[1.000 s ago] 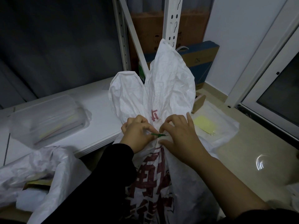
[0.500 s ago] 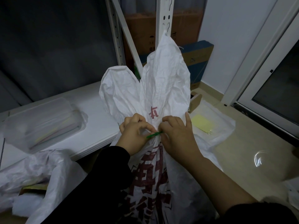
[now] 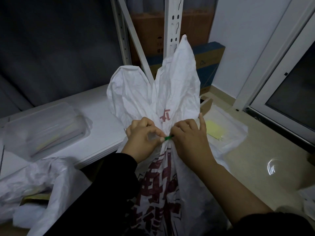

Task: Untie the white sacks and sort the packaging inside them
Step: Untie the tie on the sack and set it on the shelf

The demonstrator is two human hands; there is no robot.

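Closest to the camera: two forearms reach forward, the left one in a black sleeve. Both hands meet at the cinched neck of the white sack (image 3: 172, 92), which stands upright on the floor against the right edge of the white worktop (image 3: 102, 116), red print running down its front.

The bit that matters is the green tie (image 3: 168, 137) wrapped round that neck. It sits right between the two hands with its long axis running left to right and tilting up a little toward the right. The left hand (image 3: 143, 138) has its fingers curled and pinching the tie's left end. The right hand (image 3: 189, 138) pinches the other end, with its outermost finger sticking straight up. Neither hand is nearer, since both are already on it, so I'd guess the next bit is just unwinding.

Compared with a second ago, the hands haven't left the neck. The tie was lying flatter then and now it slants, so it looks like it's being worked loose. The sack is still closed.

Further out there's a clear plastic container (image 3: 44, 130) on the worktop, and a yellow sheet (image 3: 214, 132) on the floor to the right. Behind those are a shelf upright (image 3: 175, 23) and cardboard boxes (image 3: 153, 31).
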